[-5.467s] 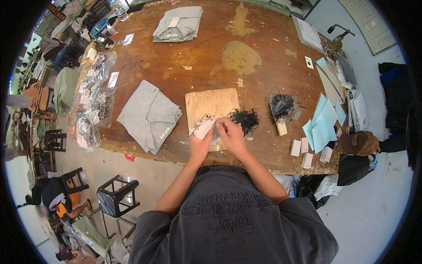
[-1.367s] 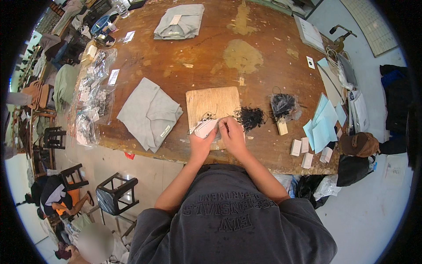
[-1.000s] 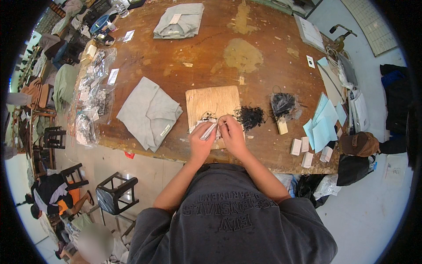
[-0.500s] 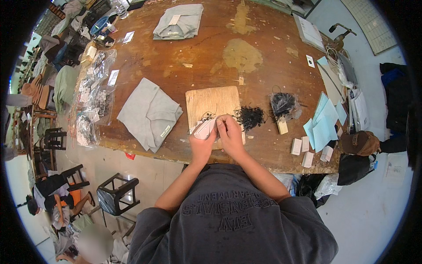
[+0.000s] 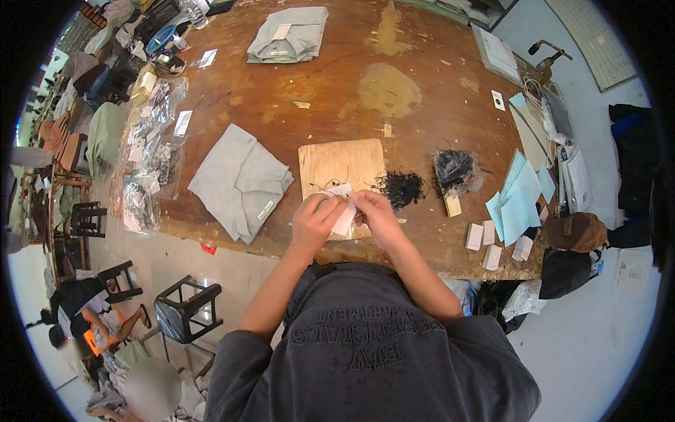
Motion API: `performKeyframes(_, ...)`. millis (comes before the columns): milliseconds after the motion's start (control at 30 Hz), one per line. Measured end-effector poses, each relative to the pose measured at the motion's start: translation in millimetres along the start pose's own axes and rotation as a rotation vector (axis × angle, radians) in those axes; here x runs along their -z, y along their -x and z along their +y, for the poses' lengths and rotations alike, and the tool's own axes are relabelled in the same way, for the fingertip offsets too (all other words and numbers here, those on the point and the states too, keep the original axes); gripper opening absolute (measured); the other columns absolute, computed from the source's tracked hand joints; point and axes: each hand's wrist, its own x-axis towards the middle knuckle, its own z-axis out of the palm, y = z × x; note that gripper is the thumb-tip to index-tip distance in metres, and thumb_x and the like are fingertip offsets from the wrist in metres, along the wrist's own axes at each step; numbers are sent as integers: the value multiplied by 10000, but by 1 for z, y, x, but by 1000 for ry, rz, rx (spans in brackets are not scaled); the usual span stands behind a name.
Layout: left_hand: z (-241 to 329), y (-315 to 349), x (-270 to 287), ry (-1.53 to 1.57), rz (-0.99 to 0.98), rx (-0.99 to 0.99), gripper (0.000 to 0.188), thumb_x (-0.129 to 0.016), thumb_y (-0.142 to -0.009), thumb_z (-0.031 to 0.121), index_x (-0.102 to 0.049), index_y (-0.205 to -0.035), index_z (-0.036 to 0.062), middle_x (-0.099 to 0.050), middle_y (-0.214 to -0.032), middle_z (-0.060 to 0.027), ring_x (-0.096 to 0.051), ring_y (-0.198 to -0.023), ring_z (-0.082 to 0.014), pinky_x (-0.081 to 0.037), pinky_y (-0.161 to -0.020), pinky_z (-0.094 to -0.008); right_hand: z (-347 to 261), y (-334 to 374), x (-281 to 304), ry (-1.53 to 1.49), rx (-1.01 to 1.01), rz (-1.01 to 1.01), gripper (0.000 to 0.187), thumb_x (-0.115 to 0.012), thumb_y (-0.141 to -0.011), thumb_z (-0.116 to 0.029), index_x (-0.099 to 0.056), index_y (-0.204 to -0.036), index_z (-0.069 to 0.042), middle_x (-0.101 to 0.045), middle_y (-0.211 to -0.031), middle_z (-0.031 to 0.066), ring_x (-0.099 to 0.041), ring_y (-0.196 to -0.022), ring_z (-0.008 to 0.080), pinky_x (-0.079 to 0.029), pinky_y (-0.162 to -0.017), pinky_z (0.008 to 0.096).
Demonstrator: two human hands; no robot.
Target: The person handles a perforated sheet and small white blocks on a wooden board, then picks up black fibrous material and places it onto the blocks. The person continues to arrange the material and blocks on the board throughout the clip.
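Observation:
My left hand (image 5: 316, 218) is closed on white hang tags (image 5: 343, 222) at the near side of a pale wooden board (image 5: 342, 156). Pinched at the upper right edge of the tags is my right hand (image 5: 377, 215); what sits between its fingertips is too small to make out. Thin dark cords (image 5: 332, 183) lie on the board just beyond the tags. A heap of black tag strings (image 5: 401, 190) is close to the right of the board. To the left lies a folded grey garment (image 5: 239, 184) with a small label.
Another folded grey garment (image 5: 292, 36) rests at the far side of the brown table (image 5: 337, 98). At right are a plastic bag of black strings (image 5: 455, 169), small white tag stacks (image 5: 474, 235) and blue sheets (image 5: 517, 197). Clear bags (image 5: 156, 151) line the left edge. A black stool (image 5: 188, 309) stands on the floor.
The tags have turned more upright between my hands. My left hand has shifted left and rolled over, its back now showing; my right hand has moved slightly right and down.

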Motion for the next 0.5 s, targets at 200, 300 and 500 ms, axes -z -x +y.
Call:
performKeyframes(200,1,9,-1,410,-4,363,184,-712,-729,43,-693,-913,47,-664,-907,-84,-633,-797,-224,-522,-706,-341,-6,-22,14,506,279,259,247,-596,-931,-195,-531,-750,-40,-521,-555,27,-541,-514,96,-440,-482,236)
performKeyframes(300,-3,18,0,835,-81,872,188,-700,-800,41,-668,-984,17,-672,-934,-77,-637,-852,-188,-520,-741,-317,-19,-42,30,258,316,227,269,-558,-955,-216,-508,-750,-48,-536,-590,27,-566,-529,107,-459,-494,235)
performKeyframes(500,-2,27,-5,1485,-51,1172,355,-658,-855,34,-554,-1188,-33,-628,-1093,-80,-608,-1000,-158,-506,-842,-296,-3,-84,31,269,312,295,284,-517,-976,-261,-498,-782,-55,-562,-682,31,-563,-522,108,-476,-503,244)
